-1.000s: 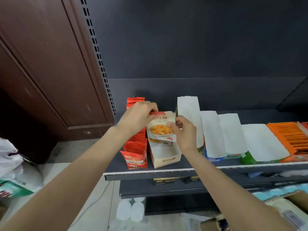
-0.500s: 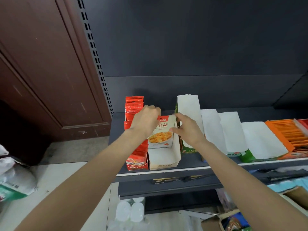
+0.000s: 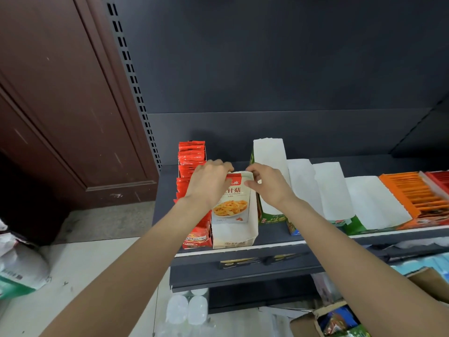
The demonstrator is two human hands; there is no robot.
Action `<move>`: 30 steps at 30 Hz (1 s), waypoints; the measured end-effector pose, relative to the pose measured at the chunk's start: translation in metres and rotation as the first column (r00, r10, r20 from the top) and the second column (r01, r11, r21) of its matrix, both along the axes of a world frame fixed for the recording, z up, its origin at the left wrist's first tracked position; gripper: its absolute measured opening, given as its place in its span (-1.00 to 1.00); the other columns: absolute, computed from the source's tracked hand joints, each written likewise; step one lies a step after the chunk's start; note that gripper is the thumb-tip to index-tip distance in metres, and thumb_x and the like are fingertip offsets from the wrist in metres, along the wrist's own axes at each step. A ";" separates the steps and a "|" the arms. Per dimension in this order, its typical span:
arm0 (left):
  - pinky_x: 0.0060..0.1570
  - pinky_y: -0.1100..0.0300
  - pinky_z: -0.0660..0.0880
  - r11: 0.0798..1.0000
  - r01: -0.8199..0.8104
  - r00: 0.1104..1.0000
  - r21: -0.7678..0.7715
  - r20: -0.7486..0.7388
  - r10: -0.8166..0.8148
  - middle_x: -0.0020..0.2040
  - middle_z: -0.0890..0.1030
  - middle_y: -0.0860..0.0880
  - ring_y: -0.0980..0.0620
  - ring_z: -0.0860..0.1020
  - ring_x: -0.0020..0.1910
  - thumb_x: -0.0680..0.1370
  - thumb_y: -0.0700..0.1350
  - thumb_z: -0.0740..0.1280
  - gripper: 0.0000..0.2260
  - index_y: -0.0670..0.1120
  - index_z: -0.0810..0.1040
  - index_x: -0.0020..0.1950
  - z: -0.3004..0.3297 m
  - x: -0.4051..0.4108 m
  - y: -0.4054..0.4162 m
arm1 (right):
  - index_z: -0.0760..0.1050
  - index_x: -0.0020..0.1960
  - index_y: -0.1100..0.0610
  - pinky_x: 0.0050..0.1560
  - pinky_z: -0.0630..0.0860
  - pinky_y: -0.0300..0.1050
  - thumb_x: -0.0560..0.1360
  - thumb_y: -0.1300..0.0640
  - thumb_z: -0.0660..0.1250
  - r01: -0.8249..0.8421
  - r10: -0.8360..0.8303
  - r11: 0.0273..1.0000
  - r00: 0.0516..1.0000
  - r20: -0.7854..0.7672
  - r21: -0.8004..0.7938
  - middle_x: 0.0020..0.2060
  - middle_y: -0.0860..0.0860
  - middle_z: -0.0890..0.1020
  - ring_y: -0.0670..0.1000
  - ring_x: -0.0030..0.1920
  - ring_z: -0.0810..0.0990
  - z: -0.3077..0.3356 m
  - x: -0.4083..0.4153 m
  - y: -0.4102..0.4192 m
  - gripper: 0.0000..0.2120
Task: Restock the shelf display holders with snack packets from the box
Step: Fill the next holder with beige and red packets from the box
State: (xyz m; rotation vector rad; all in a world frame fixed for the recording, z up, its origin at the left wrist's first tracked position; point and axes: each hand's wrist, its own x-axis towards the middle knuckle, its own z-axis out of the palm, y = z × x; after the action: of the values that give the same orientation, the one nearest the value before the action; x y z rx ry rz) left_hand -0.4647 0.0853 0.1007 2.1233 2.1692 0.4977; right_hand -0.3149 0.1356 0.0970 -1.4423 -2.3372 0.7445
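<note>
A white snack packet (image 3: 232, 203) with a red top and a picture of yellow strips stands upright in the white cardboard display holder (image 3: 234, 235) on the dark shelf (image 3: 279, 235). My left hand (image 3: 209, 182) grips the packet's top left corner. My right hand (image 3: 266, 182) pinches its top right corner. More packets behind it are hidden by my hands. The cardboard supply box (image 3: 337, 322) with coloured packets sits at the bottom right on the floor.
A holder of red packets (image 3: 192, 164) stands left of the white holder. To the right stand a green holder (image 3: 269, 215), several holders with white flaps (image 3: 332, 190) and an orange one (image 3: 413, 193). Bottles (image 3: 187, 310) and white bags (image 3: 17, 266) lie on the floor.
Both hands carried the packet from above the holder down and back into it. It now stands upright inside, farther from the shelf's front edge.
</note>
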 end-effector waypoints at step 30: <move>0.26 -0.06 0.40 0.651 0.315 0.949 -0.691 0.224 -0.222 0.56 -0.01 -0.05 -0.12 0.30 0.42 0.55 -0.12 0.28 -0.30 0.00 -0.08 0.55 -0.145 0.390 -0.109 | 0.23 0.45 -0.03 0.37 0.19 -0.08 0.50 0.29 0.21 -0.046 0.056 0.998 0.821 0.567 -0.033 0.40 0.00 0.31 0.05 0.40 0.27 -0.127 0.424 -0.123 -0.44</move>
State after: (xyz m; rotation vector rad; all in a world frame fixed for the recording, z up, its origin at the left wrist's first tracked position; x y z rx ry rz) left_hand -0.0744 -0.0241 -0.0438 1.8192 1.5376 -0.2376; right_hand 0.1090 0.0125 -0.0297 -1.8130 -2.8130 0.3694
